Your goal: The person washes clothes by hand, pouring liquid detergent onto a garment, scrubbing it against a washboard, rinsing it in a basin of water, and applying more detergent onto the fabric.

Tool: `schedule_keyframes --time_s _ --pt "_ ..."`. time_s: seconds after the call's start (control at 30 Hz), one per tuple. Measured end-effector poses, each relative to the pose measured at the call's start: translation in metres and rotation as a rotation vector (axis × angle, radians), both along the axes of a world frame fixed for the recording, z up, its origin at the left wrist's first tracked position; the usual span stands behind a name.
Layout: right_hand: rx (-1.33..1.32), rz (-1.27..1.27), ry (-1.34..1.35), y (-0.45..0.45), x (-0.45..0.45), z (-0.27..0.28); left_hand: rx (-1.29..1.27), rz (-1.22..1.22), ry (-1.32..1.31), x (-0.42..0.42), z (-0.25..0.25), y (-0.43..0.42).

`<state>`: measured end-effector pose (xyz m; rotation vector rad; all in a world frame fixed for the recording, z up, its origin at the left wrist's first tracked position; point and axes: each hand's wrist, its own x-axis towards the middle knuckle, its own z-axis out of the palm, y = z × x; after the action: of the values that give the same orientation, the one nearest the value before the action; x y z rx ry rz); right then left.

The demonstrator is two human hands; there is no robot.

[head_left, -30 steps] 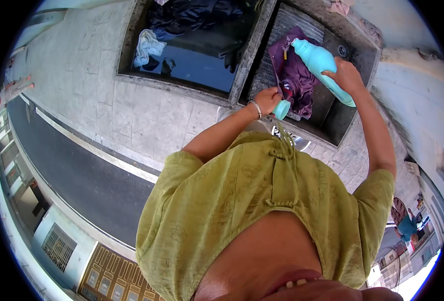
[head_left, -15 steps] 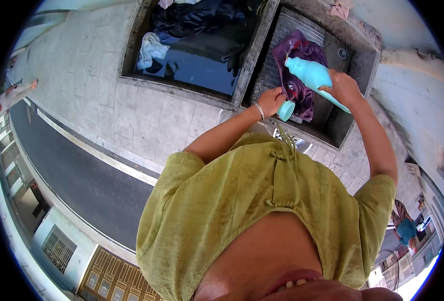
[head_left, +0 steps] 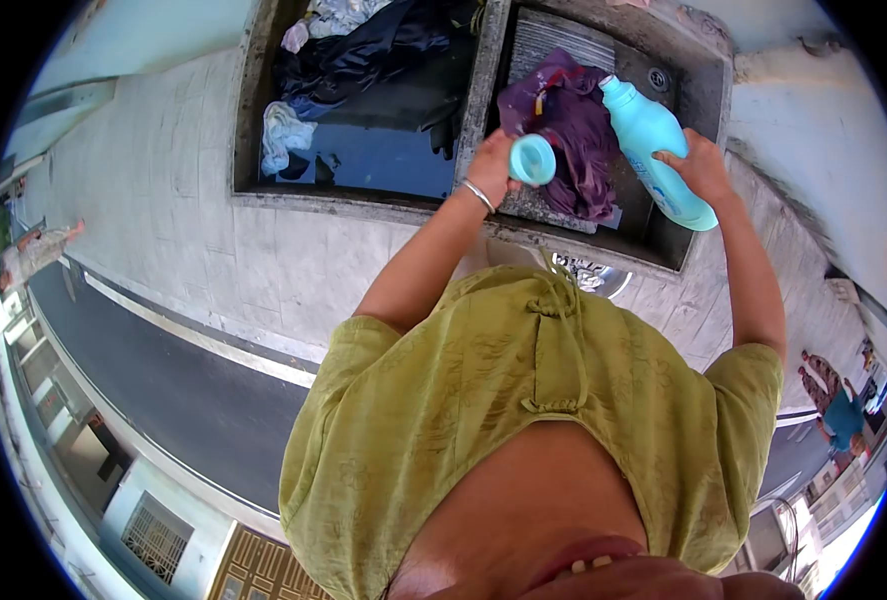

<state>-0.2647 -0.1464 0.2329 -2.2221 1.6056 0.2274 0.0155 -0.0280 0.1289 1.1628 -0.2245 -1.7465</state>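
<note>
Fingers of my left hand [head_left: 489,168] are closed on a light turquoise cap [head_left: 532,160], its round opening facing the camera. My right hand [head_left: 699,168] grips a turquoise bottle [head_left: 651,150] around its body; the uncapped neck points up and left. Below the bottle and cap, purple cloth [head_left: 581,160] lies bunched on the ridged washboard [head_left: 563,42] in the right basin. The cap is above the cloth's left edge, and the bottle is over its right side.
The left basin [head_left: 323,201] holds water with dark clothes [head_left: 363,55] and a white cloth [head_left: 285,134]. A drain [head_left: 659,78] shows in the right basin. Below its rim is a metal bowl [head_left: 591,275]. Another person [head_left: 841,412] is at the far right.
My left hand has let go of the purple cloth and moved up and left with the cap. The bottle is tilted more upright and has moved right, off the cloth's middle.
</note>
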Motion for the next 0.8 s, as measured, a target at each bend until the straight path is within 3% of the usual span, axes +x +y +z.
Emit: schedule_keyframes --time_s 0.07,0.1,0.17,0.3,0.4,0.47,0.5,0.57,0.7,0.8 --pt "-0.011 -0.055 -0.019 0.008 -0.017 0.002 -0.109 0.062 0.1 0.006 0.014 -0.018" --pt "-0.014 -0.073 -0.02 0.011 -0.025 0.003 -0.243 -0.02 0.128 0.014 0.019 -0.027" --pt "-0.002 -0.174 -0.053 0.019 -0.042 0.004 -0.205 -0.123 -0.246 0.008 0.03 -0.042" --pt "-0.004 -0.237 -0.133 0.044 -0.055 0.011 -0.655 -0.374 -0.866 0.004 -0.016 -0.09" --pt "-0.047 -0.275 -0.177 0.061 -0.062 0.016 -0.747 -0.445 -0.803 -0.017 -0.037 -0.128" --pt "-0.013 -0.363 -0.253 0.073 -0.058 0.028 -0.969 -0.752 -1.268 -0.024 -0.059 -0.156" --pt "-0.016 -0.38 -0.254 0.079 -0.057 0.031 -0.981 -0.765 -1.263 -0.029 -0.057 -0.165" --pt "-0.022 -0.412 -0.257 0.089 -0.057 0.033 -0.631 -0.97 -1.467 -0.039 -0.056 -0.185" --pt "-0.018 -0.509 -0.294 0.108 -0.058 0.036 -0.453 -1.037 -1.332 -0.046 -0.078 -0.22" --pt "-0.053 -0.521 -0.275 0.119 -0.061 0.032 -0.57 -1.285 -1.479 -0.056 -0.143 -0.24"
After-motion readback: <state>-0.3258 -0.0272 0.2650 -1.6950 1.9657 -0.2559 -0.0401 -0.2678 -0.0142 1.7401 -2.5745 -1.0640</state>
